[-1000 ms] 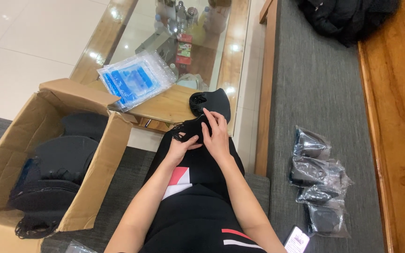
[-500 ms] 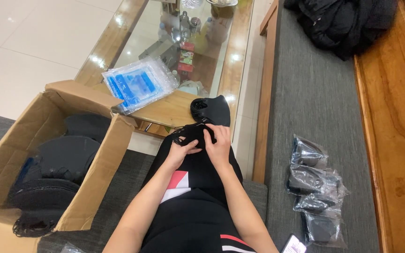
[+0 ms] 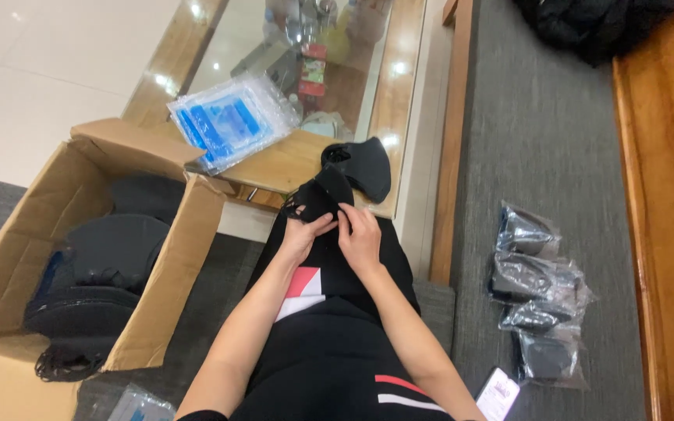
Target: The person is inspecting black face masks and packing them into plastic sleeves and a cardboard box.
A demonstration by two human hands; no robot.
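Both hands work over my lap on a black fabric face mask (image 3: 323, 195). My left hand (image 3: 303, 236) pinches its lower left side and my right hand (image 3: 360, 234) grips its right edge, fingers curled on the cloth. Just beyond, another black mask (image 3: 362, 165) lies on the corner of the wooden table (image 3: 282, 166). My legs in black clothing with red and white patches fill the lower middle.
An open cardboard box (image 3: 167, 257) of black masks stands at the left. A pack of clear bags with blue print (image 3: 229, 121) lies on the glass-topped table. Several bagged masks (image 3: 536, 292) lie on the grey bench cushion at right, a phone (image 3: 498, 394) near them.
My hands have slid together on the mask and moved slightly up toward the table edge. The view has tilted a little; the right hand no longer lies flat over the mask.
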